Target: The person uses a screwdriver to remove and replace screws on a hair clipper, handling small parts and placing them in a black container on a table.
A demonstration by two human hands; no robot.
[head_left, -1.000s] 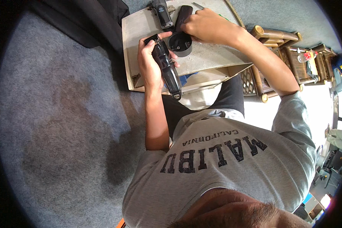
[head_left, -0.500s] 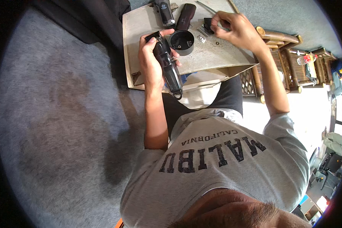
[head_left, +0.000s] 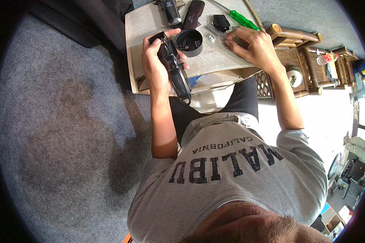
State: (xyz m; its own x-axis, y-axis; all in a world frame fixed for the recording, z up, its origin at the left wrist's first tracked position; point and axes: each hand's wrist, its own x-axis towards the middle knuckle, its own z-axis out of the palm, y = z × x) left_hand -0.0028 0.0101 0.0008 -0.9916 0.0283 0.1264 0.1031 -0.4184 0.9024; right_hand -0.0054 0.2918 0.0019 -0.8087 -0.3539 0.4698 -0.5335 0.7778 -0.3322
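- Over the surface (head_left: 215, 60), the left hand (head_left: 156, 67) has its fingers wrapped around a black clipper (head_left: 174, 71), held tilted.
- The right hand (head_left: 253, 46) presses bent fingers onto the surface near a small black part (head_left: 221, 22).
- A black cup (head_left: 189, 41) sits beside the clipper; a green screwdriver (head_left: 243, 20) lies behind.

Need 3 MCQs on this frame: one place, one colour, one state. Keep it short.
1. Where is the round black cup?
A. on the carpet
B. on the pale table, beside the left hand
C. on the bamboo rack

2. What colour is the screwdriver handle?
A. green
B. red
C. yellow

3. What is the left hand doing?
A. resting empty
B. gripping the black clipper body
C. holding the screwdriver

Answers:
1 B: it stands on the table next to the thumb.
2 A: the handle is bright green.
3 B: fingers wrap the black clipper body, while the right hand touches the table.
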